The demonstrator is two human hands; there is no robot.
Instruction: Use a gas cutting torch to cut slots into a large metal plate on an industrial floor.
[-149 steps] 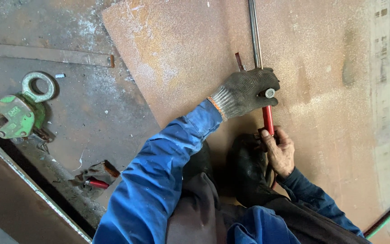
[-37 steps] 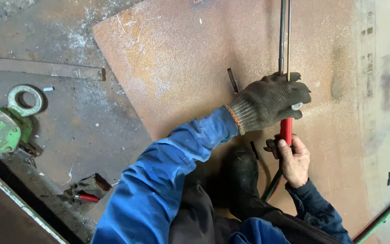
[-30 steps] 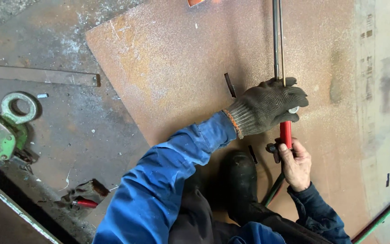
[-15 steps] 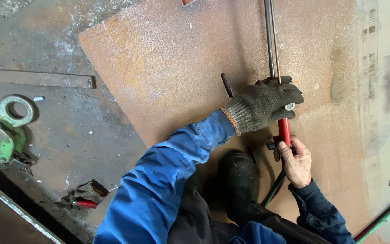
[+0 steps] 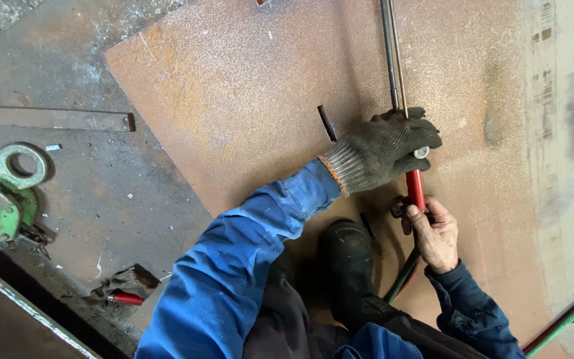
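My left hand (image 5: 383, 149), in a dark knit glove, grips a long cutting torch (image 5: 414, 188) with a red handle, just above the handle. My bare right hand (image 5: 433, 233) holds the lower end of the red handle, fingers at a small dark valve. The torch's two thin metal tubes (image 5: 392, 56) run straight up from my left hand over a large rusty steel plate (image 5: 247, 100). Dark hoses (image 5: 403, 276) trail down from the handle past my right wrist. My black boot (image 5: 348, 256) rests on the plate below the hands.
A green lifting clamp with a ring (image 5: 1, 199) lies at the left on the dark floor. A flat steel bar (image 5: 48, 118) lies above it. A small red-handled tool (image 5: 124, 298) lies near the lower left. A green and red hose (image 5: 566, 319) crosses the lower right corner.
The view has shifted slightly, so the hands and torch sit a little lower left in the picture. Both hands keep the same grip on the torch.
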